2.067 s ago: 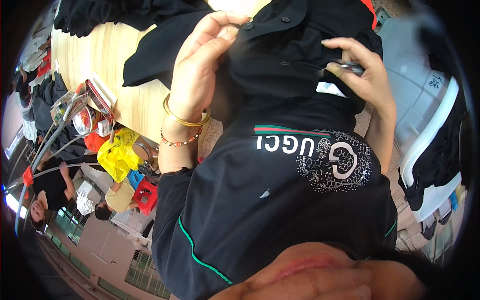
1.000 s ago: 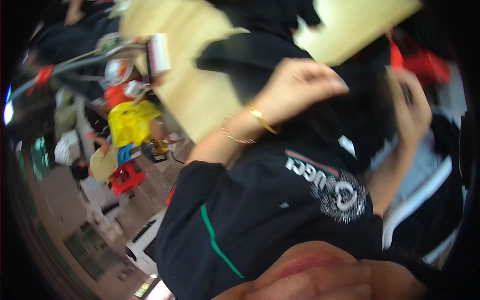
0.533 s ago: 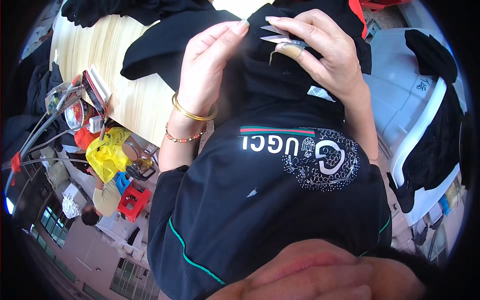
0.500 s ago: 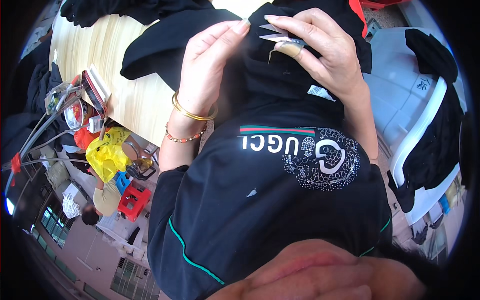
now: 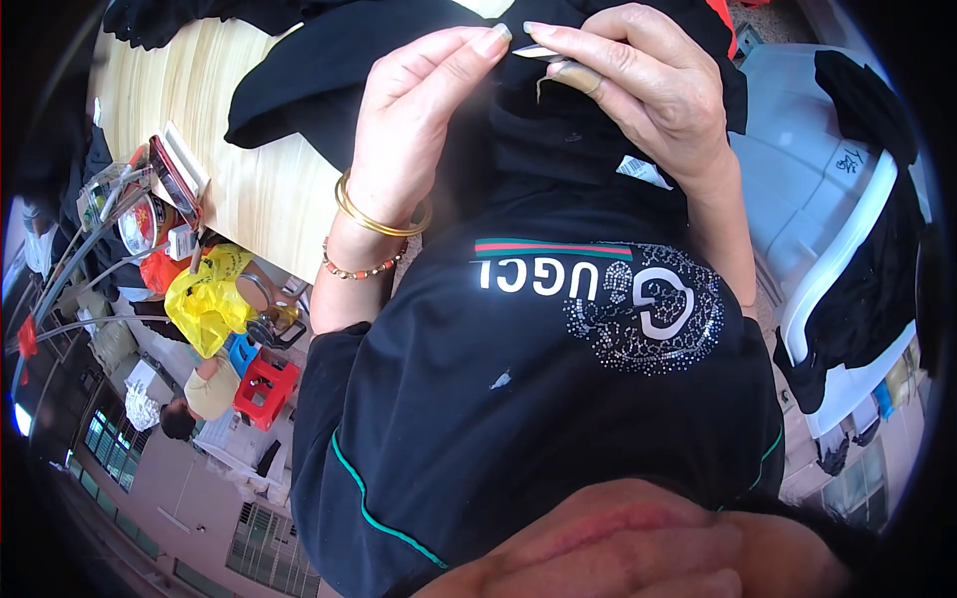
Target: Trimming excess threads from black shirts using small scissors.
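My left hand [image 5: 419,105], with gold and beaded bracelets at the wrist, pinches a fold of a black garment [image 5: 319,75] between thumb and fingertips. Close beside it, my right hand [image 5: 658,85] grips small thread snips [image 5: 536,52]. Their blades are nearly together, pointing at the left fingertips, and most of the handle is hidden in the hand. A brownish wrap [image 5: 575,77] covers the right thumb tip, and a short pale strand [image 5: 539,92] dangles beside it. Lower on the black cloth lies a white label [image 5: 644,171].
A pale wooden table [image 5: 249,189] extends to the left. Black cloth [image 5: 867,289] hangs over a white plastic tub [image 5: 793,110] on the right. Farther left are a yellow plastic bag [image 5: 204,309], a red stool [image 5: 264,391] and another person [image 5: 209,394].
The snips' blades have gone from spread apart to nearly together. My right hand has moved slightly up, and both hands' fingertips are closer to each other.
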Action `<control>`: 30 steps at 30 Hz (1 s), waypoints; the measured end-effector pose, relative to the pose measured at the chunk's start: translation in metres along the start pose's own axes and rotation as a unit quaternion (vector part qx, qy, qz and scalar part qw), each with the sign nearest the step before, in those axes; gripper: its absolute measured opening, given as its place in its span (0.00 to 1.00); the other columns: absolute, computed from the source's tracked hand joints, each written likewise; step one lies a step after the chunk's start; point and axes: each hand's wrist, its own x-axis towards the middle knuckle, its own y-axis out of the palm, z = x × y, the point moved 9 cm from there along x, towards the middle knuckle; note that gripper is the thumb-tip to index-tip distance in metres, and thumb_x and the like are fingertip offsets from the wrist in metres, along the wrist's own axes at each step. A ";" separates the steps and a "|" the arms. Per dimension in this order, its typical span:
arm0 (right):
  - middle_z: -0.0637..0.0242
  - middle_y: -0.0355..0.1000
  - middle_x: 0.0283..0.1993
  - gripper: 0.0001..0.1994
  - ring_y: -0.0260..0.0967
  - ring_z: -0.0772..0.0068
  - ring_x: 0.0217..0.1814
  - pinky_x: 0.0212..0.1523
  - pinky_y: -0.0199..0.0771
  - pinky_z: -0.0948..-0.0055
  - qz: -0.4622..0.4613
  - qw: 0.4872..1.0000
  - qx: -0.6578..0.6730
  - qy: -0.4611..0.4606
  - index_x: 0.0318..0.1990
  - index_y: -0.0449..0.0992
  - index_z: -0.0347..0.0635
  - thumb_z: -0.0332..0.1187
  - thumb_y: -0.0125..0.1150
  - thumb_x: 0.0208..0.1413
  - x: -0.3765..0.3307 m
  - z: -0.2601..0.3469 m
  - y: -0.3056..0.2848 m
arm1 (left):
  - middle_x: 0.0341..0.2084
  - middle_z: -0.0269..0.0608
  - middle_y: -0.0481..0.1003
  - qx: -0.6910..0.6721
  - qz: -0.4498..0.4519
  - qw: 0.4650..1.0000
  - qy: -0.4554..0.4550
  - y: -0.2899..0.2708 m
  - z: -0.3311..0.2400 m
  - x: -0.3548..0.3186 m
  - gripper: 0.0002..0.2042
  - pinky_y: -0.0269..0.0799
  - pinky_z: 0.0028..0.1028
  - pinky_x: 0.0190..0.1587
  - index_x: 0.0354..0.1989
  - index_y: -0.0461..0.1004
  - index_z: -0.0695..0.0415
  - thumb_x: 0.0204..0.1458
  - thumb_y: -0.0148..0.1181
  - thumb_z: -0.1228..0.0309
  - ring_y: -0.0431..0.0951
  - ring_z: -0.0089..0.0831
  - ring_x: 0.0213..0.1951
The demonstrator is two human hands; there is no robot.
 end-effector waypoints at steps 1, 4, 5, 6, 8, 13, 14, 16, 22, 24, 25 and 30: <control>0.64 0.72 0.31 0.17 0.71 0.68 0.30 0.30 0.70 0.73 0.006 1.000 -0.010 -0.014 0.48 0.83 0.39 0.27 0.73 0.47 -0.001 0.002 0.001 | 0.38 0.33 0.82 -0.001 -0.001 1.000 0.000 0.000 0.000 -0.001 0.10 0.70 0.16 0.46 0.49 0.81 0.62 0.63 0.59 0.72 0.78 0.17 0.40; 0.64 0.73 0.34 0.18 0.72 0.71 0.33 0.33 0.72 0.73 0.005 0.997 0.043 -0.067 0.50 0.83 0.40 0.25 0.71 0.48 -0.023 -0.012 0.014 | 0.36 0.30 0.81 -0.041 -0.008 0.998 -0.037 0.004 0.006 -0.002 0.11 0.69 0.15 0.42 0.49 0.80 0.62 0.63 0.59 0.70 0.76 0.14 0.37; 0.70 0.73 0.32 0.15 0.72 0.70 0.31 0.31 0.73 0.73 -0.007 0.998 0.056 -0.040 0.45 0.85 0.53 0.33 0.73 0.46 -0.024 -0.015 0.016 | 0.36 0.29 0.80 -0.025 -0.025 0.997 -0.071 0.002 0.013 -0.003 0.11 0.67 0.15 0.41 0.50 0.80 0.61 0.63 0.59 0.70 0.75 0.13 0.37; 0.70 0.73 0.32 0.15 0.72 0.70 0.31 0.31 0.73 0.73 0.011 0.996 0.075 -0.036 0.45 0.85 0.52 0.33 0.73 0.47 -0.027 -0.014 0.022 | 0.35 0.27 0.80 -0.009 -0.041 0.994 -0.104 -0.001 0.020 -0.005 0.12 0.66 0.14 0.40 0.50 0.79 0.61 0.63 0.59 0.69 0.74 0.11 0.36; 0.71 0.73 0.32 0.14 0.73 0.71 0.31 0.31 0.73 0.73 0.049 0.994 0.097 -0.030 0.45 0.85 0.52 0.33 0.72 0.48 -0.033 -0.011 0.033 | 0.36 0.29 0.80 0.031 -0.035 0.992 -0.119 0.001 0.021 -0.008 0.14 0.67 0.15 0.43 0.53 0.77 0.61 0.63 0.59 0.68 0.75 0.13 0.39; 0.70 0.72 0.32 0.15 0.72 0.70 0.31 0.32 0.72 0.73 0.085 0.985 0.150 -0.018 0.46 0.84 0.49 0.32 0.72 0.49 -0.043 -0.011 0.041 | 0.39 0.33 0.81 0.045 -0.029 0.994 -0.090 0.004 0.026 -0.009 0.16 0.69 0.17 0.49 0.57 0.75 0.62 0.62 0.60 0.72 0.78 0.16 0.43; 0.68 0.72 0.32 0.16 0.72 0.70 0.31 0.32 0.72 0.73 0.089 0.978 0.188 -0.011 0.47 0.84 0.48 0.31 0.72 0.49 -0.043 -0.011 0.040 | 0.40 0.34 0.81 0.040 -0.044 0.995 -0.085 0.001 0.027 -0.009 0.16 0.69 0.17 0.50 0.57 0.75 0.62 0.61 0.61 0.73 0.78 0.16 0.44; 0.65 0.72 0.34 0.18 0.72 0.70 0.33 0.34 0.70 0.75 0.092 0.965 0.245 -0.002 0.50 0.82 0.42 0.27 0.71 0.49 -0.040 -0.013 0.034 | 0.41 0.35 0.81 0.024 -0.034 0.996 -0.085 0.000 0.028 -0.008 0.16 0.70 0.17 0.50 0.57 0.75 0.62 0.61 0.60 0.75 0.78 0.17 0.45; 0.62 0.74 0.33 0.18 0.71 0.68 0.31 0.31 0.69 0.74 -0.001 0.977 0.189 0.100 0.49 0.82 0.35 0.25 0.73 0.48 -0.023 -0.029 -0.001 | 0.43 0.36 0.81 -0.003 -0.058 0.996 -0.071 -0.001 0.026 -0.011 0.14 0.72 0.16 0.51 0.55 0.76 0.62 0.60 0.60 0.77 0.79 0.18 0.45; 0.60 0.74 0.34 0.18 0.71 0.68 0.32 0.32 0.69 0.75 0.016 0.979 0.169 0.111 0.50 0.81 0.33 0.23 0.72 0.49 -0.023 -0.032 0.001 | 0.43 0.37 0.81 -0.018 -0.061 0.996 -0.056 0.002 0.024 -0.012 0.14 0.72 0.17 0.51 0.54 0.76 0.62 0.60 0.60 0.78 0.80 0.18 0.45; 0.60 0.74 0.34 0.18 0.71 0.68 0.32 0.32 0.69 0.75 0.014 0.979 0.169 0.111 0.50 0.81 0.33 0.23 0.72 0.49 -0.022 -0.032 0.002 | 0.44 0.37 0.81 -0.033 -0.066 0.996 -0.042 0.002 0.021 -0.011 0.13 0.72 0.17 0.51 0.54 0.76 0.62 0.60 0.60 0.78 0.80 0.18 0.45; 0.60 0.74 0.33 0.18 0.72 0.68 0.32 0.32 0.70 0.74 0.005 0.989 0.126 0.075 0.50 0.81 0.34 0.24 0.72 0.50 -0.014 -0.023 0.000 | 0.44 0.38 0.81 -0.045 -0.062 0.996 -0.035 0.008 0.017 -0.012 0.14 0.72 0.17 0.52 0.54 0.76 0.62 0.60 0.60 0.78 0.79 0.19 0.46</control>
